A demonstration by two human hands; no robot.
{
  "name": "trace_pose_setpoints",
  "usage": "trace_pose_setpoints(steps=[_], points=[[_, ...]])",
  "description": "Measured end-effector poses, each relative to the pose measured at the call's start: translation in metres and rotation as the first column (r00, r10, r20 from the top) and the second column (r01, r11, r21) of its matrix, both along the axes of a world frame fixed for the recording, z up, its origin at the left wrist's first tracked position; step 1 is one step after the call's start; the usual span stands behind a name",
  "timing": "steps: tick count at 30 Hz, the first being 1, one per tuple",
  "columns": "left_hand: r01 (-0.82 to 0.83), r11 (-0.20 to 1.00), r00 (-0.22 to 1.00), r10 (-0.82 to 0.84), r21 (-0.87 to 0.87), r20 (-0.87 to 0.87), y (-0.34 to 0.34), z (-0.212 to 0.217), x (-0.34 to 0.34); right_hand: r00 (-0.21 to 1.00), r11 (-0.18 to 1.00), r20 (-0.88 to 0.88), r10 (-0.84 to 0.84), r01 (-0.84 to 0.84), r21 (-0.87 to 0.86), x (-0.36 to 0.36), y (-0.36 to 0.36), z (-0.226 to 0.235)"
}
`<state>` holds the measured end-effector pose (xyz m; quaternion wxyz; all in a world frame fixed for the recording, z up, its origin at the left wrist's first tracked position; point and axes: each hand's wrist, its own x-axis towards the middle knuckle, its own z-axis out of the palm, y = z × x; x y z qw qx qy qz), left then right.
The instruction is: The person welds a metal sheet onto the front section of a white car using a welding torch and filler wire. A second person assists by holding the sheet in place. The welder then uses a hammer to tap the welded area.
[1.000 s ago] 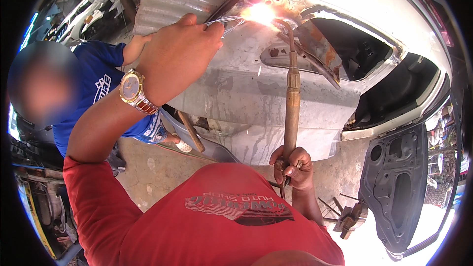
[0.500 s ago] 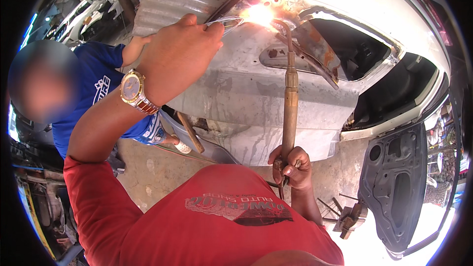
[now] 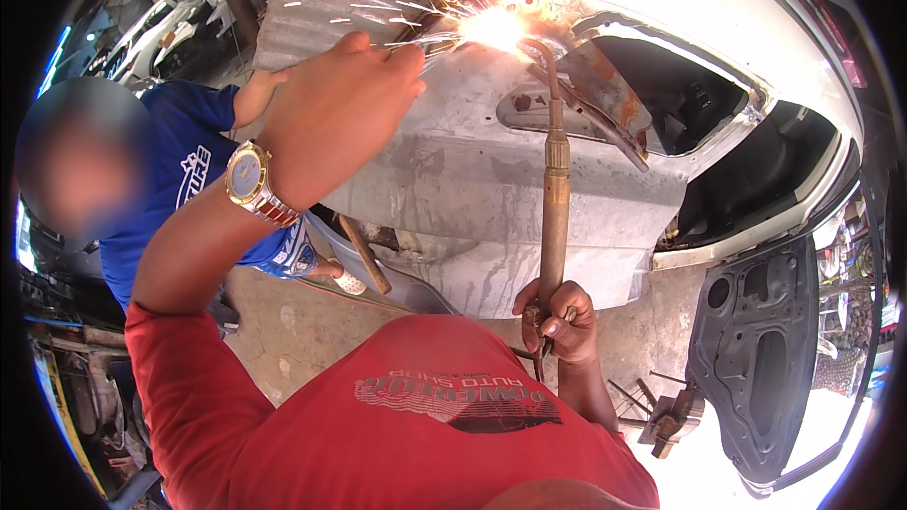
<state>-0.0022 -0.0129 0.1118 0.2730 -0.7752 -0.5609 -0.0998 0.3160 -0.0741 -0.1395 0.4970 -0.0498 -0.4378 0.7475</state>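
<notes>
My right hand (image 3: 559,319) grips the base of a long brass welding torch (image 3: 555,198) whose curved tip reaches up to a bright flame with flying sparks (image 3: 491,28) on a grey car body panel (image 3: 491,179). My left hand (image 3: 340,118), with a gold wristwatch (image 3: 250,179), is raised and pinches a thin filler rod (image 3: 430,38) that ends at the flame. I wear a red shirt.
A person in a blue shirt (image 3: 189,189) stands close at my left, behind my raised arm. A detached dark car door (image 3: 765,359) leans at the right. A wooden-handled tool (image 3: 364,255) lies under the panel. Metal scraps (image 3: 666,416) sit on the concrete floor.
The flame has flared and now throws sparks to the left over my left hand. Both hands keep their grip and place.
</notes>
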Motion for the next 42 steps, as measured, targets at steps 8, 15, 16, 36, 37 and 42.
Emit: trace_pose_setpoints(steps=[8,15,16,36,37,42], points=[[0.248,0.894,0.921,-0.098,-0.374,0.377,-0.019,-0.033,0.001,1.0,1.0,0.014,0.0,0.0,0.017,0.001,0.0,0.002],[0.533,0.589,0.727,0.049,-0.608,0.685,-0.019,-0.079,0.032,0.998,0.999,0.051,-0.025,0.024,0.029,0.0,-0.001,-0.001],[0.561,0.573,0.694,0.068,-0.597,0.716,-0.017,-0.09,0.039,0.997,0.998,0.069,-0.04,0.037,0.042,0.0,-0.002,-0.002],[0.936,0.292,0.188,0.056,-0.196,0.981,0.03,-0.168,0.087,0.966,0.99,0.224,-0.127,0.112,0.081,-0.005,-0.019,0.003],[0.939,0.285,0.183,0.054,-0.191,0.982,0.032,-0.17,0.089,0.964,0.986,0.221,-0.147,0.126,0.11,-0.005,-0.018,0.001],[0.93,0.305,0.218,-0.002,-0.207,0.976,0.039,-0.176,0.088,0.96,0.987,0.244,-0.139,0.114,0.113,-0.004,-0.017,-0.006]])
